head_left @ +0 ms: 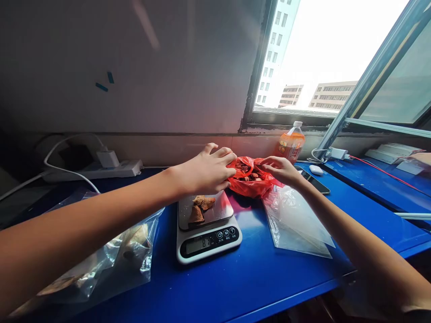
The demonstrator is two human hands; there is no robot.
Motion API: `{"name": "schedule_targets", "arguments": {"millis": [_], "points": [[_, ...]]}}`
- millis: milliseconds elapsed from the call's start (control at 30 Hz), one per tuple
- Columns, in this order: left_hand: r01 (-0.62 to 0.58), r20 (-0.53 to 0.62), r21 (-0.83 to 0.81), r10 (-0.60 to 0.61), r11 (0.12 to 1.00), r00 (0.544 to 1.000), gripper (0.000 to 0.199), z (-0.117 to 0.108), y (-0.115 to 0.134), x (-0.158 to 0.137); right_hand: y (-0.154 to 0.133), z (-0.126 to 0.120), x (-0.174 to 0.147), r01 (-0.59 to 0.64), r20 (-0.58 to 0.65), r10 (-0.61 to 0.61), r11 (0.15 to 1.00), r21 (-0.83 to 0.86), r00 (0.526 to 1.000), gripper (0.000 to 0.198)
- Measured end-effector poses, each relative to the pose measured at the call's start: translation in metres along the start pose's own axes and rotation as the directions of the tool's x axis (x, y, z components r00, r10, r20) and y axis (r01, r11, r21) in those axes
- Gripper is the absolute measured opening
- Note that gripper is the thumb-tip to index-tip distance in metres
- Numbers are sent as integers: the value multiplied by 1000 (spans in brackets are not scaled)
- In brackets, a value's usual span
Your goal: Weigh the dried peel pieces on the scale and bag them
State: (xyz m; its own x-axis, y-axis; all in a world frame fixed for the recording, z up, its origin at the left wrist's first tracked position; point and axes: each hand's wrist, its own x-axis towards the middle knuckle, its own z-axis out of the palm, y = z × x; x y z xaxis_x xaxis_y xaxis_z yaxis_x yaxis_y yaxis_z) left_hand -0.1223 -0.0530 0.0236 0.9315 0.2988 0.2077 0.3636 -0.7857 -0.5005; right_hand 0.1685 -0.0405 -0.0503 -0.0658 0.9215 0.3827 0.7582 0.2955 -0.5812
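Observation:
A red plastic bag [253,189] sits behind the scale, its mouth spread and brown chunks [251,175] showing inside. My left hand [212,171] has its fingers curled onto the bag's left rim, gripping it; the fingertips are partly hidden. On the opposite side, my right hand [281,169] pinches the rim between thumb and fingers. Several brown, dried-looking pieces [198,214] lie on the metal plate of a white kitchen scale [188,259]. The scale's display reads about 8.7. Its plate is partly covered by my left hand.
Clear plastic bags [299,224] lie flat to the right. A filled clear bag [134,251] is under my left forearm. Behind stand an orange drink bottle [292,142] and a power strip [129,168]. A phone [314,181] and a white earbud case [316,170] lie right on the blue table [215,287].

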Motion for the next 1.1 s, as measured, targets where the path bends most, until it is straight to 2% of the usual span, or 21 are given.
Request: {"name": "schedule_targets", "arguments": {"millis": [67, 133, 267, 400, 500, 600, 667, 700, 767, 867, 967, 1033, 1100], "points": [[4, 23, -6, -4, 1000, 1000, 18, -4, 3, -1, -5, 5, 8, 27, 120, -17, 996, -82, 993, 41], [-4, 37, -1, 4, 1000, 999, 19, -7, 5, -3, -7, 12, 17, 18, 150, 7, 987, -162, 989, 35], [-1, 51, 3, 1, 1000, 999, 24, -11, 4, -8, -11, 25, 30, 7, 129, 22, 976, -219, 991, 5], [53, 60, -44, -50, 998, 997, 27, -19, 0, -23, -14, 27, 30, 18, 108, 7, 975, -222, 994, 13], [134, 79, -91, -127, 987, 989, 27, -26, -2, -45, -18, 20, 18, 25, 81, -7, 976, -215, 997, 17], [245, 93, -177, -232, 953, 968, 30, -27, -3, -77, -29, 8, -6, 97, -66, -104, 990, -104, 992, 21], [336, 119, -256, -315, 907, 942, 32, -24, -1, -100, -44, -1, -25, 195, -238, -205, 979, -66, 950, 22], [385, 144, -292, -358, 875, 922, 33, -21, 1, -111, -54, -4, -34, 236, -299, -255, 967, -100, 919, 21], [489, 206, -343, -444, 802, 872, 36, -15, 6, -130, -73, -7, -46, 296, -339, -353, 932, -208, 872, 19], [614, 308, -375, -532, 694, 789, 40, -6, 17, -154, -98, 0, -54, 368, -309, -468, 869, -329, 828, 21], [684, 321, -412, -607, 603, 728, 42, 1, 30, -177, -114, 16, -51, 461, -256, -542, 830, -315, 800, 21], [716, 253, -441, -690, 541, 678, 40, 6, 37, -195, -121, 30, -46, 504, -186, -545, 834, -225, 818, 20], [727, 160, -466, -760, 504, 630, 36, 11, 41, -211, -123, 46, -40, 489, -92, -501, 863, -125, 860, 19]]}}
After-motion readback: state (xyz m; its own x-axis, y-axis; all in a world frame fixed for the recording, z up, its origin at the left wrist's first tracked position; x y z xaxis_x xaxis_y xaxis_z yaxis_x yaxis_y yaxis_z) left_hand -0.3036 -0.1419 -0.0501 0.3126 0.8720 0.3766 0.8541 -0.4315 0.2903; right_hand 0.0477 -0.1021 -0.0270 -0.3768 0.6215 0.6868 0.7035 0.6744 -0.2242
